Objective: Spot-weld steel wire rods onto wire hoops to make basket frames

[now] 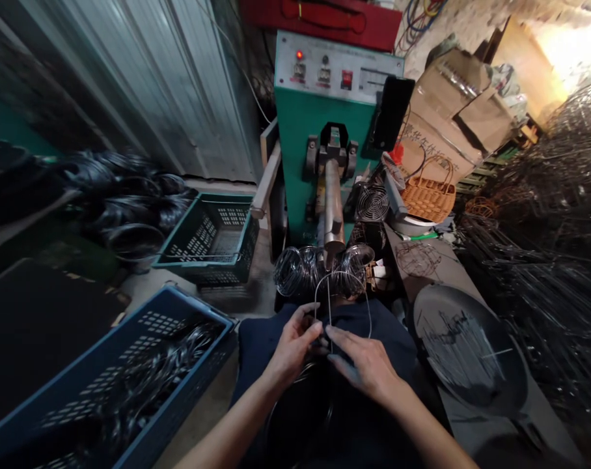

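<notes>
In front of the lap, my left hand [294,344] pinches a thin bent wire frame [316,290] between thumb and fingers at its left side. My right hand [364,359] closes on the same wire piece from the right, its fingertips close to those of my left hand. The frame has a rounded arch at the top and a straight wire [329,303] running down its middle. Its lower end is partly hidden by my fingers. Just beyond the arch is the thick metal cylinder [333,208] of a green machine [298,124]. Bundles of wire rings [295,270] sit under the cylinder.
A blue crate [151,352] of wire pieces stands at left, with a green crate [207,264] behind it. On the right, a black pan [476,352] holds short wire rods. Wire racks [554,260] pile up farther right, near a wicker basket [429,195] and cardboard boxes [444,124].
</notes>
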`<state>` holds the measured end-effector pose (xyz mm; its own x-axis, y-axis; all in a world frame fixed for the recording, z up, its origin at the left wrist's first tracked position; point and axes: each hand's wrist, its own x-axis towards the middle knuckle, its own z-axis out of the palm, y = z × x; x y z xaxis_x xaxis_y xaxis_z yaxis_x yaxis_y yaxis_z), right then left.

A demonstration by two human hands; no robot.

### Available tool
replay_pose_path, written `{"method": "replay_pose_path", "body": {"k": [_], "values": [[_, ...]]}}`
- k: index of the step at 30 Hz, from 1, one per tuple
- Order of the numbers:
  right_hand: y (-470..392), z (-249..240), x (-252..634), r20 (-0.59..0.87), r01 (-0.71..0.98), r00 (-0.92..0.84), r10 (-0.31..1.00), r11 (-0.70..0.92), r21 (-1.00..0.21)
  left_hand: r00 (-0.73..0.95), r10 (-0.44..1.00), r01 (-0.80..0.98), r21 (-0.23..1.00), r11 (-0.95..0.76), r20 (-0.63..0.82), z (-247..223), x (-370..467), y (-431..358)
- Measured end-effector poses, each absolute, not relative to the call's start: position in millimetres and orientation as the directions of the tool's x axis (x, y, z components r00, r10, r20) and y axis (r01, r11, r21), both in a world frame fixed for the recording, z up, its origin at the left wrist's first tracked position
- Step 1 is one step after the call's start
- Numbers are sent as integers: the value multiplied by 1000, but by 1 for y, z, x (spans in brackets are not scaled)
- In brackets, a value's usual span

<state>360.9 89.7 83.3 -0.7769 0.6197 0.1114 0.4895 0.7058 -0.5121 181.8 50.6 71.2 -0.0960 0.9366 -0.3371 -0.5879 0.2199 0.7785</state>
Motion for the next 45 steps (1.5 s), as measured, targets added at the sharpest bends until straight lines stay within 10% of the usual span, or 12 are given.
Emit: {"method": "replay_pose_path", "body": {"k": [45], "values": [[102, 110, 365, 165, 480, -784, 599, 753, -451, -25, 963, -720, 674, 168, -268, 72, 189, 61]]}}
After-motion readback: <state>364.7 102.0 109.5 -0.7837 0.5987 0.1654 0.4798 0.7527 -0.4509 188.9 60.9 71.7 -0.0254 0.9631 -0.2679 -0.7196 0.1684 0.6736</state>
